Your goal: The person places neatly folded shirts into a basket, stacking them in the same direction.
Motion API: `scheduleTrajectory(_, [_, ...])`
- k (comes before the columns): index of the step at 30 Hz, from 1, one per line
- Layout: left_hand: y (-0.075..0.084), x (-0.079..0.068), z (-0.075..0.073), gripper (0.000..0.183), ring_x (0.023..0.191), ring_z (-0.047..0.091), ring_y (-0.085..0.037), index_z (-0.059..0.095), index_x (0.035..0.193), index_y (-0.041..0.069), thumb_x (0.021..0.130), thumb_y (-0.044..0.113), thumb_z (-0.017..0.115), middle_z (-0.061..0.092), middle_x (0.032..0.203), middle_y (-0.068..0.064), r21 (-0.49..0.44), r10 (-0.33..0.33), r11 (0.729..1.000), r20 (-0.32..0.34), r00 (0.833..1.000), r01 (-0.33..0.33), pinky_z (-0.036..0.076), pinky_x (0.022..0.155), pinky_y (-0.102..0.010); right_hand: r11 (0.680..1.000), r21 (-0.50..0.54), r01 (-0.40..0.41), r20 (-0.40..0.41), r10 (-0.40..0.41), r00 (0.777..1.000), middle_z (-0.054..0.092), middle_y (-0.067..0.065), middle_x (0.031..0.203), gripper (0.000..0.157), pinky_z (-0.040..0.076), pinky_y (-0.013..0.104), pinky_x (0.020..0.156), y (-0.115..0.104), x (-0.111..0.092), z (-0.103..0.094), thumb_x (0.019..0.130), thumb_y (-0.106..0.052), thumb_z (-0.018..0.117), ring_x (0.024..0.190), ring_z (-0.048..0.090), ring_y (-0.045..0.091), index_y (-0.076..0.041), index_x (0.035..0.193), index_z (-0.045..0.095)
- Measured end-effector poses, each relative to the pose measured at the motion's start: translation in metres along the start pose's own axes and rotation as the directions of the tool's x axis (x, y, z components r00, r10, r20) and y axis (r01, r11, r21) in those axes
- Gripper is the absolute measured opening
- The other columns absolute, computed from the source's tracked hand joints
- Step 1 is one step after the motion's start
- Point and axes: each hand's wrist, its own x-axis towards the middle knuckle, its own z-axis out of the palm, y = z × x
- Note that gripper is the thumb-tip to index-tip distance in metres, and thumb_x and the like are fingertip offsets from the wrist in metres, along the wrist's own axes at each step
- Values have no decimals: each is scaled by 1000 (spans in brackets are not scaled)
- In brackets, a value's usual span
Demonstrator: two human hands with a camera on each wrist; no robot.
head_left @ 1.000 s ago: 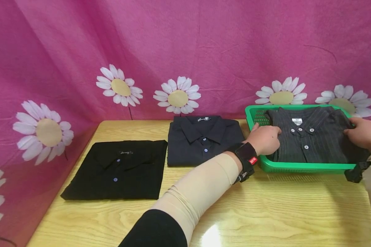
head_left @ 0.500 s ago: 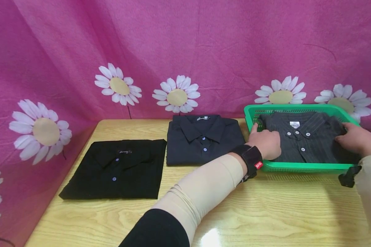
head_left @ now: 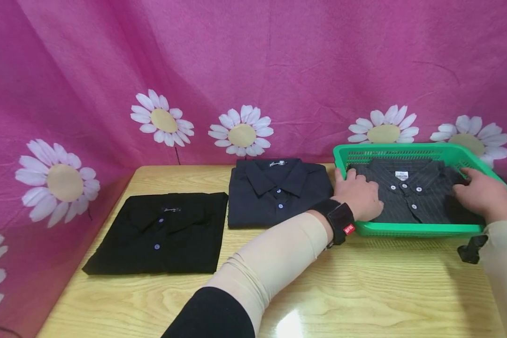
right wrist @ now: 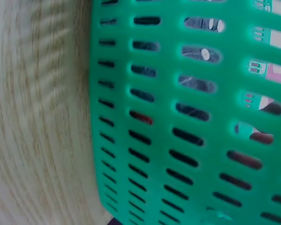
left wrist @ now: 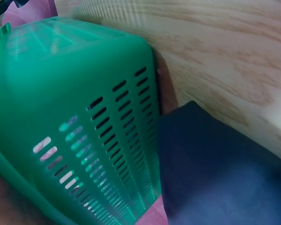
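Note:
A folded dark grey pinstriped shirt [head_left: 405, 199] with white buttons lies collar-back in the green plastic basket [head_left: 414, 229] on the right. My left hand [head_left: 358, 195] reaches over the basket's left wall, fingers loosely spread at the shirt's left edge. At the shirt's right side, my right hand [head_left: 487, 192] has thumb and index finger apart; its other fingers are hidden. Slotted basket walls [left wrist: 75, 79] fill much of both wrist views, and part of the right hand shows through the slots in the right wrist view.
Left of the basket lies a folded navy shirt [head_left: 262, 206], its near corner close to the basket wall in the left wrist view. Farther left is a folded black shirt [head_left: 181, 253]. All rest on a wooden table [head_left: 363, 291] before a pink flowered curtain [head_left: 304, 70].
The pinstriped shirt has settled lower into the basket. The left hand's fingers have gone from curled at its edge to spread; the right hand has shifted slightly left, its thumb and index finger parting.

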Motion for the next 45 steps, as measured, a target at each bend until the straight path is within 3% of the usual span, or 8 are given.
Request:
scheduleTrajectory(5, [-8, -3, 0, 53, 151, 7, -16, 46, 147, 46, 99, 66, 41, 34, 154, 15, -17, 4, 1000, -38, 999, -5, 9, 119, -50, 1000, 1, 30, -58, -30, 998, 43, 47, 131, 59, 35, 74, 94, -7, -3, -6, 97, -21, 44, 113, 41, 66, 14, 144, 33])
scheduleTrajectory(20, [-60, -19, 4, 57, 150, 15, -17, 44, 152, 37, 102, 64, 37, 28, 161, 8, -94, 45, 994, -153, 987, -60, 23, 116, -41, 994, 87, 64, -115, -54, 992, 45, 43, 135, 58, 34, 74, 95, -48, -21, -12, 102, -25, 44, 116, 44, 62, 9, 148, 35])
scheduleTrajectory(26, [-77, -31, 8, 57, 147, 21, -18, 46, 152, 34, 102, 61, 40, 32, 159, 5, -144, 53, 986, -190, 980, -82, 27, 114, -41, 972, 165, 168, -132, -147, 980, 46, 43, 135, 54, 38, 71, 90, -76, -34, -8, 104, -23, 48, 117, 47, 60, 9, 147, 38])
scheduleTrajectory(38, [-109, -81, 13, 53, 145, 32, -23, 54, 146, 22, 101, 50, 52, 39, 157, -5, -261, 67, 953, -321, 945, -156, 34, 113, -43, 918, 263, 298, -165, -261, 951, 54, 29, 136, 50, 42, 68, 90, -145, -70, -2, 104, -25, 54, 117, 54, 50, -2, 148, 46])
scheduleTrajectory(45, [-145, -116, 11, 55, 144, 34, -26, 52, 147, 15, 101, 46, 55, 40, 155, -9, -309, 60, 933, -373, 926, -185, 34, 113, -47, 859, 346, 378, -252, -302, 919, 54, 23, 141, 46, 41, 63, 89, -186, -99, 4, 104, -19, 55, 115, 54, 46, -6, 147, 49])
